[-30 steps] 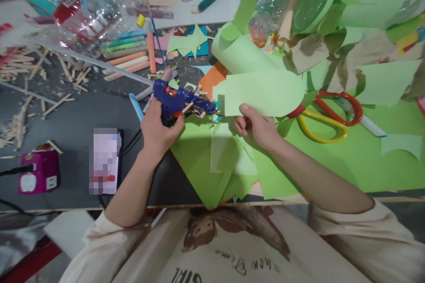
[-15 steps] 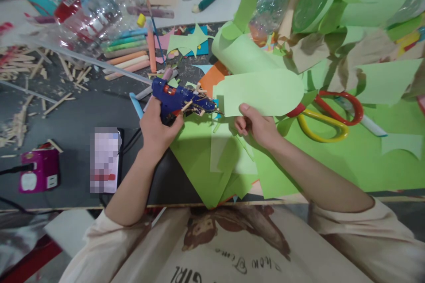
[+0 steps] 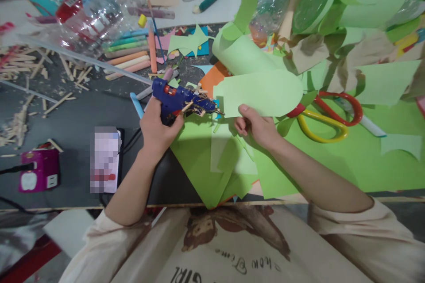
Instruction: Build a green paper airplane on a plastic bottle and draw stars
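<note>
Pale green paper point(image 3: 262, 90), rounded at its right end, is pinched along its near edge between the right hand's point(image 3: 255, 124) thumb and curled fingers. The left hand point(image 3: 156, 123), well apart from it, is wrapped round a blue glue gun point(image 3: 175, 99) whose nozzle points right, at the paper's near left corner. The step in hand looks like putting glue on that square end; the next move would call for holding the paper steady and running the tip along the edge without snagging the wood bits point(image 3: 199, 108) stuck to the nozzle. A green tube point(image 3: 247, 55) lies just beyond the paper.

Whether the tip touches the paper, and whether any glue is on it, I cannot tell. The trigger is hidden, the scissors' point(image 3: 360, 112) blades are covered, and the phone's point(image 3: 105, 159) screen at left is blurred.
</note>
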Demonstrator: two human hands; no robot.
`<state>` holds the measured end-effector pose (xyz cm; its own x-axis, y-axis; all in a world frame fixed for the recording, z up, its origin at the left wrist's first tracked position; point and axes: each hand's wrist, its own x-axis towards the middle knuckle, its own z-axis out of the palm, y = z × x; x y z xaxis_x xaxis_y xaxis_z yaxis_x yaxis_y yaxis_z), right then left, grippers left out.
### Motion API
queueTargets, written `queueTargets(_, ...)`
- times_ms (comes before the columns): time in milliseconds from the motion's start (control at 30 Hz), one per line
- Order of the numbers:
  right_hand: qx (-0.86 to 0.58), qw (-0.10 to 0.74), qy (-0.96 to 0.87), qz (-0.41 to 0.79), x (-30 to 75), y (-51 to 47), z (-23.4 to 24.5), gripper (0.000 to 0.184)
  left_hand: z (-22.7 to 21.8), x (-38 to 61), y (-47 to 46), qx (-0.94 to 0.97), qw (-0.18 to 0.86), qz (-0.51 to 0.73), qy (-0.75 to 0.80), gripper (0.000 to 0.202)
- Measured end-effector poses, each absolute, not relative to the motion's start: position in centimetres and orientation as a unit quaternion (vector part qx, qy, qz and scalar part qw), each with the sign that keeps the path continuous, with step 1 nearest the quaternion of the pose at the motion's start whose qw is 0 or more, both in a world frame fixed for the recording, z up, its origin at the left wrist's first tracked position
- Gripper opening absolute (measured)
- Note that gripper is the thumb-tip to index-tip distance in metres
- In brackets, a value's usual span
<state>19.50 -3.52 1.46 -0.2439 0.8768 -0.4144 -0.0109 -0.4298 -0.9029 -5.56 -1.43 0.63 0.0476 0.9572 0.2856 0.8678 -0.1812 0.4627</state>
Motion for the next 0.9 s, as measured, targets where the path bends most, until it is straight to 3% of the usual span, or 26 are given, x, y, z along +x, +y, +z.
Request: queueTargets(900, -0.500, 0.304, -0.459, 0.668, 19.50, -3.82, 1.60, 0.071, 0.36, -5.95, -1.35, 0.711, 0.080, 0.277, 0.642, 0.040)
